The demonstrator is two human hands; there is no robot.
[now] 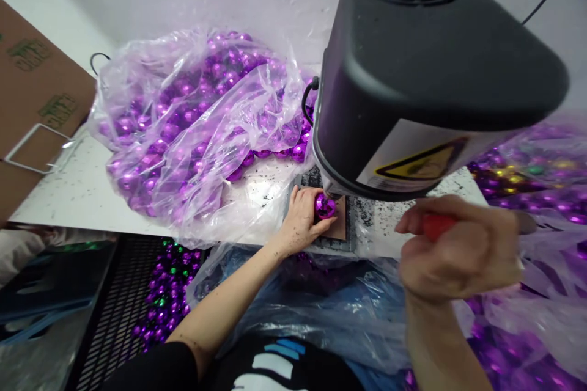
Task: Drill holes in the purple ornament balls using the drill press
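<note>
My left hand (300,217) holds a shiny purple ball (325,206) on a small brown pad (340,226) directly under the head of a black machine (426,73). Its fingers are curled round the ball. My right hand (458,250) is closed in a fist on a red handle (435,225) at the machine's right side, close to the camera and slightly blurred. The pad lies on a dark base plate (351,220) on a white table (77,189).
A big clear plastic bag of purple balls (197,128) fills the table's left part. More purple balls in plastic lie at right (541,177), and below the table edge in a black crate (165,293). A cardboard box (36,104) stands far left. Blue plastic (321,305) covers my lap.
</note>
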